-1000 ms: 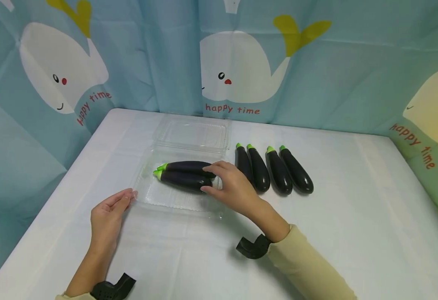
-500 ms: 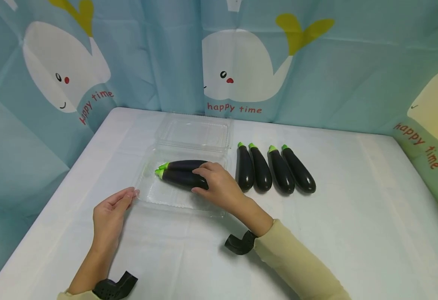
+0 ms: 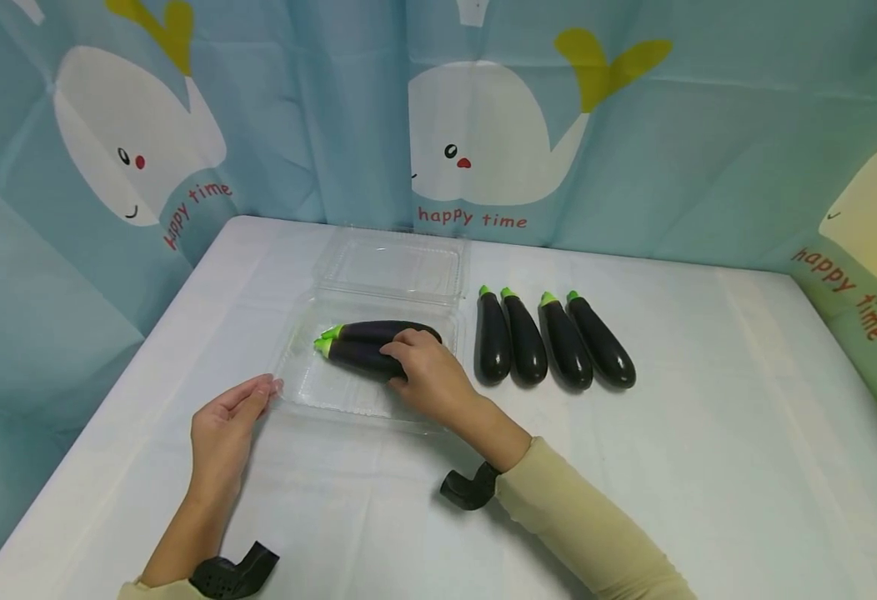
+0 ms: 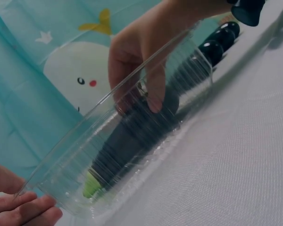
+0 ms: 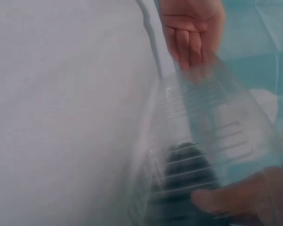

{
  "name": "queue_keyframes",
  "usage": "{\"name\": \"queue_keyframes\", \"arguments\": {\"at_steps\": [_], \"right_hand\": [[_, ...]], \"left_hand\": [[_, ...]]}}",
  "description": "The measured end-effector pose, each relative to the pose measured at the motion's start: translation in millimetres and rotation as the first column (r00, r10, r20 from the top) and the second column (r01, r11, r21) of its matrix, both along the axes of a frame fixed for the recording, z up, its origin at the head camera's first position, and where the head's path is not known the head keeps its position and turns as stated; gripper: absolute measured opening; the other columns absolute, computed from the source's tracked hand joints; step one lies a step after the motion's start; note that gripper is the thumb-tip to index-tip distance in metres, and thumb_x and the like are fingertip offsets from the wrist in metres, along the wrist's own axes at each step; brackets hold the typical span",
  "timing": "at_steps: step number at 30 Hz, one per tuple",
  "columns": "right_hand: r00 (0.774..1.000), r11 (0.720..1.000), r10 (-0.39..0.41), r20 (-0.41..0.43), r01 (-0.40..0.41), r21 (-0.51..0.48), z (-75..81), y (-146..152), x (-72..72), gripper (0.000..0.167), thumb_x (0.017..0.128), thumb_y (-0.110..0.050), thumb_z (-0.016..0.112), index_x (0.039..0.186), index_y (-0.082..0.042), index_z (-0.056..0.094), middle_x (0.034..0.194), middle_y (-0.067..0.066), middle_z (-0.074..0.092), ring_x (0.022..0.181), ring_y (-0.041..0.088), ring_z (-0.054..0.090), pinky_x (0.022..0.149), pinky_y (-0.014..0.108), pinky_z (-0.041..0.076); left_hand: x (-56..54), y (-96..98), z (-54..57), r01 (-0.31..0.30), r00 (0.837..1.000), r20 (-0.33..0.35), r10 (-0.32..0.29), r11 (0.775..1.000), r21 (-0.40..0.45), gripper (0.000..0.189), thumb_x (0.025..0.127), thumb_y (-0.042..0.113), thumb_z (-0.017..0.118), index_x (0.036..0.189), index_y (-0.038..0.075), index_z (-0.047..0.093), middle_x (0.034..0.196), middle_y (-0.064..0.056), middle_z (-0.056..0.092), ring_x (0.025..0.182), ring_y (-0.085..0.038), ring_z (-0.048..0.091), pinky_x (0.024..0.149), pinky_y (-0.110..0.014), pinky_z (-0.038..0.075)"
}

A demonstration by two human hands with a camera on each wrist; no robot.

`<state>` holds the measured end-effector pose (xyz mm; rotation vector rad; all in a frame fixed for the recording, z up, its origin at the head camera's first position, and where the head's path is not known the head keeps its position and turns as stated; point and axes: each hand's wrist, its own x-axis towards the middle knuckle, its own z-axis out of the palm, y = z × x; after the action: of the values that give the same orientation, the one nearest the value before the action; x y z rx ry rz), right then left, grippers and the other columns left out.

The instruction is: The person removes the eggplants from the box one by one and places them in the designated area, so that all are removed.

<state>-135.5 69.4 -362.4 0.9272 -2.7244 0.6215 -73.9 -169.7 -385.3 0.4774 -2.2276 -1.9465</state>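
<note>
A clear plastic clamshell container [image 3: 322,392] lies with its lid [image 3: 389,262] folded back. Inside are two dark eggplants with green stems, side by side: a far eggplant [image 3: 371,330] and a near eggplant [image 3: 356,356]. My right hand [image 3: 433,379] grips the thick end of the near eggplant, thumb on the near side and fingers over the top. My left hand [image 3: 221,429] pinches the container's front left corner; the left wrist view shows its fingers [image 4: 26,209] at the rim. The right wrist view is blurred, with an eggplant dimly seen through the container wall.
Several more eggplants [image 3: 526,342] lie in a row on the white table [image 3: 709,433], right of the container. A blue curtain [image 3: 333,108] printed with whales hangs behind the table and along its sides.
My right hand has moved slightly left and closed on the near eggplant in the container. The left hand stays at the container's corner. The view has shifted a little.
</note>
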Motion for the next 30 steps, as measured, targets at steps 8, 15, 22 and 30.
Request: {"name": "queue_keyframes", "arguments": {"at_steps": [8, 15, 22, 30], "right_hand": [[1.0, 1.0, 0.002, 0.022, -0.002, -0.016, 10.5, 2, 3.1, 0.036, 0.073, -0.002, 0.076, 0.107, -0.001, 0.064, 0.106, 0.012, 0.058, 0.099, 0.026, 0.054, 0.083, 0.034, 0.047], [1.0, 0.996, -0.022, 0.004, 0.023, -0.09, 23.8, 11, 9.3, 0.037, 0.073, -0.005, 0.077, 0.108, -0.002, 0.065, 0.104, 0.009, 0.058, 0.099, 0.023, 0.054, 0.082, 0.03, 0.047], [0.998, 0.984, -0.063, 0.008, 0.064, -0.168, 39.1, 29, 14.0, 0.036, 0.074, -0.006, 0.077, 0.108, -0.002, 0.066, 0.104, 0.007, 0.058, 0.097, 0.02, 0.054, 0.079, 0.03, 0.048], [0.996, 0.975, -0.088, 0.0, 0.086, -0.203, 49.3, 50, 12.8, 0.037, 0.073, -0.007, 0.077, 0.107, -0.002, 0.066, 0.104, 0.008, 0.059, 0.097, 0.021, 0.056, 0.081, 0.032, 0.048]], "left_hand": [[0.3, -0.1, -0.5, 0.002, 1.0, -0.012, -0.002, 1.0, 0.011, 0.036, 0.091, 0.022, 0.058, 0.113, -0.006, 0.06, 0.094, 0.008, 0.068, 0.087, 0.001, 0.062, 0.078, -0.012, 0.045], [0.1, -0.4, -1.0, 0.012, 1.0, -0.018, -0.012, 1.0, -0.004, 0.036, 0.091, 0.022, 0.058, 0.113, -0.006, 0.06, 0.097, 0.005, 0.068, 0.087, 0.002, 0.061, 0.078, -0.012, 0.046], [0.3, 0.0, -0.2, 0.014, 1.0, -0.027, -0.015, 0.999, -0.03, 0.037, 0.091, 0.025, 0.058, 0.112, -0.005, 0.061, 0.095, 0.007, 0.068, 0.087, 0.002, 0.061, 0.078, -0.011, 0.045], [1.0, -0.1, 0.6, 0.008, 1.0, -0.014, -0.009, 0.999, -0.032, 0.037, 0.091, 0.025, 0.058, 0.113, -0.005, 0.061, 0.097, 0.005, 0.068, 0.088, 0.002, 0.061, 0.078, -0.011, 0.045]]}}
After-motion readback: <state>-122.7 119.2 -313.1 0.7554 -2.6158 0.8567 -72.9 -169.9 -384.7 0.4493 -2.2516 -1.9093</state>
